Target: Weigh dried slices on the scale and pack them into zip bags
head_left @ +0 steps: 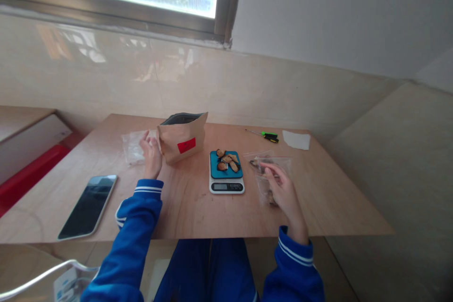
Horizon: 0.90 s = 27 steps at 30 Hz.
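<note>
- Near edge: a wooden table (193, 210) with smooth, lightly grained top; at left a flat, glossy phone (88, 207), screen dark.
- Right hand (281, 186): over thin clear plastic bags (264, 184), thumb and fingertips drawn into a narrow pinch; whether anything is held cannot be told. Dark, curled pieces (272, 198) show in the plastic.
- Centre: a white kitchen scale (211, 183) with a blue square pan; its reading is too small to make out. On the pan lie dried slices (228, 158), tan with dark rims, curled and wrinkled.
- Step: weighing, to judge by the loaded pan. The next move seems to call for a light pinch, since the slices look brittle.
- Left hand (152, 158): raised just beside the paper bag, fingers curled; contact or grip cannot be told. Other clear bags (132, 150) lie beyond it.
- Paper bag (171, 145): brown, standing upright, dark-lined mouth open, red label in front.
- Far side: slim screwdrivers (269, 135) and a white paper sheet (296, 140).
</note>
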Motion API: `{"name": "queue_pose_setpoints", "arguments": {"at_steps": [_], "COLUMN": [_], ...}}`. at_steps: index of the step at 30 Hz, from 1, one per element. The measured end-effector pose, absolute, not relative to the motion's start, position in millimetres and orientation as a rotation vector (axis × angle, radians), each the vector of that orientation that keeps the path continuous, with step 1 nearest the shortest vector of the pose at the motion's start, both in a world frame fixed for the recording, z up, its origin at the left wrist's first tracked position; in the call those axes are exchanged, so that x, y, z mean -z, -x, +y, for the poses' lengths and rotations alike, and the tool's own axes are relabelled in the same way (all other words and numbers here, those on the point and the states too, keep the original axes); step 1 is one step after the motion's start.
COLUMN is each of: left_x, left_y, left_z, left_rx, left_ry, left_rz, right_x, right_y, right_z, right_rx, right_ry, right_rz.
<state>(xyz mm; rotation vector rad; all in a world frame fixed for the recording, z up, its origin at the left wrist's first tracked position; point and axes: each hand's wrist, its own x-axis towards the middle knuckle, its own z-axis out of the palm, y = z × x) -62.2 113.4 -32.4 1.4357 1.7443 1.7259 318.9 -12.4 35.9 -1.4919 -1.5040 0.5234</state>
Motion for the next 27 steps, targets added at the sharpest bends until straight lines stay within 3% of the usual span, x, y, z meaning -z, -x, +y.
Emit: {"name": "queue_pose_setpoints", "arguments": {"at_steps": [5,11,16,22,27], "left_x": [45.4,50.7,28.4,7.3,18.2], "left_y": [93.4,102.7,87.7,8.1,-50.5], "left_z": [111.6,103.1,85.7,0.0,-64.4], "left_rx": [-1.321,-1.180,-1.389,-2.004,-1.899], "left_ry": [-1.457,-1.442,-1.369,-1.526,-2.131], "left_rz": [2.127,2.227,2.337,2.136,1.698], "right_x": [-30.0,-28.1,-38.9,-59.5,-61.2], "right_y": [-332.7,-331.8,-304.0,-229.7,-170.1], "right_z": [-46.7,-50.1,-50.8,-54.1,-59.7], "right_rx": [-0.589,-0.588,-0.606,-0.854,-0.968], "right_ry": [1.575,1.591,1.519,1.292,1.159], "right_rz": [-1.396,-1.355,-1.443,-1.553,-1.505]}}
